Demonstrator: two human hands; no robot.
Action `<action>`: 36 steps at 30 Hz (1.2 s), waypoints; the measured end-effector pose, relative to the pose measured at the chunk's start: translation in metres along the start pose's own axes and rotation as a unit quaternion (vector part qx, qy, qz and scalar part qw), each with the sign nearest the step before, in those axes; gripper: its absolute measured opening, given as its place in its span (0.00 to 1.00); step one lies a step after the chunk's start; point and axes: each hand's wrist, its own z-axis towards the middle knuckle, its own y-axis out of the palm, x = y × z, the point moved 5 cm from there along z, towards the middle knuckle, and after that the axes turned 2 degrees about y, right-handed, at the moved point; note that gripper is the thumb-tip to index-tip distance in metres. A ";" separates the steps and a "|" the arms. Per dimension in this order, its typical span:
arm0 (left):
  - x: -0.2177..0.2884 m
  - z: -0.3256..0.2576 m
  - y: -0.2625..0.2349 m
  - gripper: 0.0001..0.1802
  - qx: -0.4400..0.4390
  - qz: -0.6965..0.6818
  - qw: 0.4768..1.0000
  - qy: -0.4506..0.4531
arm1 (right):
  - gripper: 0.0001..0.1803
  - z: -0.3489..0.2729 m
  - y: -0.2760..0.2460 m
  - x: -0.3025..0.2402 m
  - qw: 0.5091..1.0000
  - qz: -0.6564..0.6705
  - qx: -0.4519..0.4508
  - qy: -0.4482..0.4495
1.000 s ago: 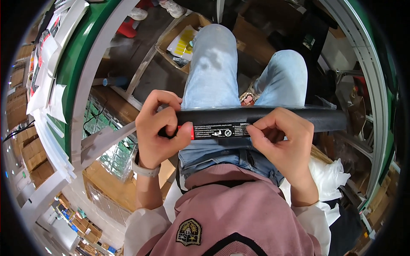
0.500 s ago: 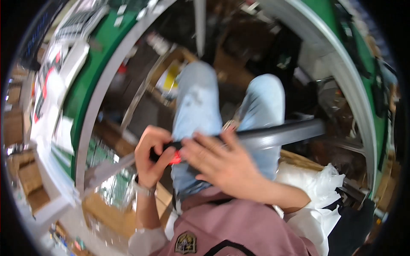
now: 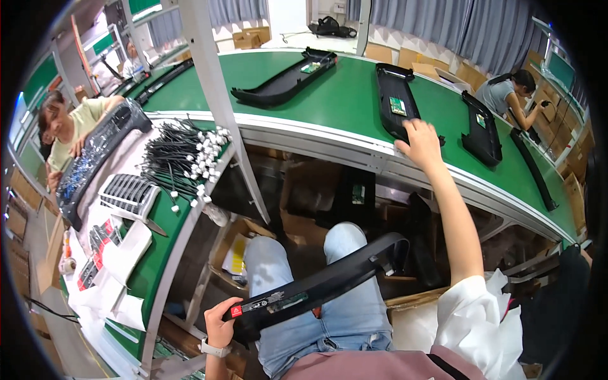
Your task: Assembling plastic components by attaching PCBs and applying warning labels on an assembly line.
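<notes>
A long black plastic housing (image 3: pixel 342 273) with upturned ends lies across my thighs. It has a red-and-white label at its left end and a green circuit board inside. My left hand (image 3: pixel 220 324) is closed on that labelled end. Stretched forward to the green conveyor belt (image 3: pixel 354 107), my right hand (image 3: pixel 420 145) has its fingers extended and thumb apart, over the near end of another black housing (image 3: pixel 399 95) that carries a small board. Whether the fingers touch that housing, I cannot tell.
More black housings (image 3: pixel 288 79) stand along the belt. On the left bench lie a bundle of black cables with white connectors (image 3: pixel 183 152), grey slotted parts (image 3: pixel 128 195) and labels. A metal post (image 3: pixel 218 82) rises at the bench corner. Co-workers sit at left and right.
The view has lifted from my lap to the belt. My right hand has left the housing on my lap and reached forward. The left hand still holds its end, whose label now shows.
</notes>
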 end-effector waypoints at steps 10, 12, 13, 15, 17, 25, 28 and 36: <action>-0.023 0.023 -0.043 0.20 0.144 -0.298 0.896 -0.297 | 0.17 0.056 -0.086 0.051 0.924 0.290 0.216 0.127; 0.026 0.089 -0.023 0.17 0.072 -0.358 0.889 -0.277 | 0.16 0.052 -0.126 0.058 0.905 0.301 0.271 0.129; 0.050 0.127 -0.005 0.14 0.021 -0.381 0.889 -0.254 | 0.15 0.044 -0.142 0.062 0.902 0.288 0.306 0.101; 0.072 0.199 0.040 0.08 -0.031 -0.402 0.880 -0.249 | 0.14 0.027 -0.152 0.060 0.914 0.270 0.287 0.102; 0.090 0.277 0.091 0.08 -0.172 -0.458 0.843 -0.225 | 0.14 0.004 -0.179 0.056 0.922 0.223 0.308 0.077; 0.154 0.468 0.236 0.32 -0.035 -0.141 0.988 0.046 | 0.19 -0.076 -0.223 -0.004 0.943 0.111 0.305 -0.079; 0.257 0.423 0.240 0.47 -0.158 -0.285 0.939 0.109 | 0.15 -0.114 -0.204 -0.016 0.965 0.126 0.190 -0.129; 0.277 0.260 0.166 0.24 -0.146 -0.521 0.827 0.151 | 0.10 -0.146 -0.148 -0.132 0.955 0.163 0.060 -0.241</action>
